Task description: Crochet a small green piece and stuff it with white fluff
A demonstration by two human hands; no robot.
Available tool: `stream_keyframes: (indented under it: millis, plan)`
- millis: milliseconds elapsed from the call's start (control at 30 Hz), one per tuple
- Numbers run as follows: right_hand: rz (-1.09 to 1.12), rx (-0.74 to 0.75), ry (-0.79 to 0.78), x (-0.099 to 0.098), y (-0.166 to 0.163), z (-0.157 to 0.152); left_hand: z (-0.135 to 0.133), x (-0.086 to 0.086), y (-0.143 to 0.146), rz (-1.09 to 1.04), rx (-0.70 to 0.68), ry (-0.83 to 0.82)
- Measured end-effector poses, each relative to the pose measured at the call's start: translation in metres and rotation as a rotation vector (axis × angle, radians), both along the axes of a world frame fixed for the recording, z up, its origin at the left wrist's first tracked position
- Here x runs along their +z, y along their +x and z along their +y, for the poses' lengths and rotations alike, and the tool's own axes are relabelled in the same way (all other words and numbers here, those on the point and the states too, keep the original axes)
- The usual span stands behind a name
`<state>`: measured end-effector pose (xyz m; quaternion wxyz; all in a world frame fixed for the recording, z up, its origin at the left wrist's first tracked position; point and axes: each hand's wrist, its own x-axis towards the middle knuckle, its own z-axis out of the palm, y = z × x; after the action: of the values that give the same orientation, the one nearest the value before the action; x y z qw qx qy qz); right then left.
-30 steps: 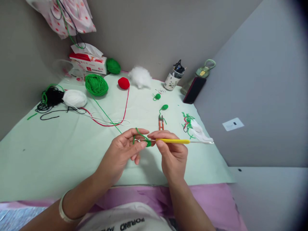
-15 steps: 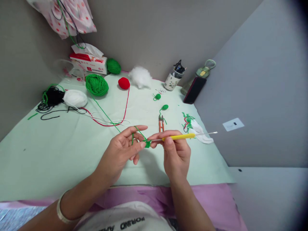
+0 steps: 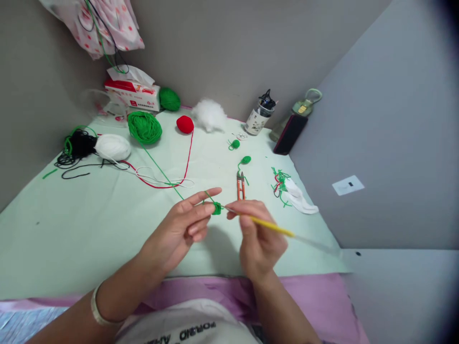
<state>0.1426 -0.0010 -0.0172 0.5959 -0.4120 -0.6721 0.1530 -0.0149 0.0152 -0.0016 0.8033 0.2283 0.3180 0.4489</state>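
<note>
My left hand (image 3: 182,224) pinches a small green crochet piece (image 3: 216,208) between thumb and fingers, with green yarn (image 3: 161,169) running over the forefinger back to a green yarn ball (image 3: 144,127). My right hand (image 3: 256,234) grips a yellow-handled crochet hook (image 3: 272,227), its tip in the green piece and its handle slanting down to the right. Both hands hover above the pale green table cover (image 3: 89,224).
Red snips (image 3: 240,185) lie just beyond the hands. Farther back are a red ball (image 3: 184,124), white yarn (image 3: 112,146), black yarn (image 3: 79,143), white stuffing (image 3: 209,114), a tissue box (image 3: 132,93), a jar (image 3: 258,117), a dark phone (image 3: 289,133) and yarn scraps (image 3: 287,188).
The hook's handle swung from pointing right and slightly up to slanting down to the right. The green piece rose a little between my fingers.
</note>
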Motion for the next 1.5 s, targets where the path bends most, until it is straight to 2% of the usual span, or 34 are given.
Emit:
stream_keyframes:
  millis: [67,167,267,333,400,467,567,667,733,833,1067,1200,1367,1433,1500]
  plan:
    - [0.239,0.062,-0.141,0.003,0.000,0.003,0.000,0.002,-0.002,0.016,0.031,0.017]
    - [0.310,0.154,-0.196,0.006,-0.003,0.007,-0.002,0.002,0.001,0.072,0.045,0.101]
    - [0.206,0.126,-0.128,0.006,-0.005,0.006,-0.004,0.000,0.006,0.134,0.088,0.164]
    - [0.047,0.055,-0.050,0.003,-0.005,0.003,-0.004,-0.002,0.008,0.145,0.123,0.153]
    - [-0.152,-0.005,0.048,-0.001,-0.003,0.000,-0.003,-0.003,0.008,0.101,0.095,0.091]
    - [-0.213,-0.022,0.084,-0.003,0.000,0.000,-0.001,-0.003,0.005,0.023,0.024,0.009]
    - [0.086,0.011,-0.076,-0.002,0.004,0.003,0.002,-0.003,0.001,-0.039,0.015,-0.048]
    - [0.383,0.101,-0.262,0.002,0.004,0.007,0.002,-0.003,0.001,0.023,0.077,0.022]
    - [0.377,0.146,-0.297,0.003,0.002,0.008,0.001,-0.004,0.003,0.095,0.078,0.098]
    - [0.293,0.136,-0.299,0.003,0.000,0.007,-0.002,-0.004,0.005,0.182,0.055,0.159]
    - [0.454,0.239,-0.397,0.002,0.006,0.009,-0.001,-0.004,-0.002,0.218,0.024,0.165]
    - [0.294,0.177,-0.300,0.006,0.006,0.003,-0.002,-0.002,-0.002,0.228,0.060,0.184]
    - [-0.270,0.054,0.119,0.000,0.003,-0.005,-0.007,-0.003,0.005,0.280,0.193,0.219]
    - [-0.413,-0.030,0.220,-0.004,0.001,-0.005,-0.007,-0.004,0.007,0.205,0.177,0.162]
    - [-0.382,-0.060,0.202,-0.006,0.000,-0.004,-0.006,-0.004,0.007,0.090,0.088,0.052]
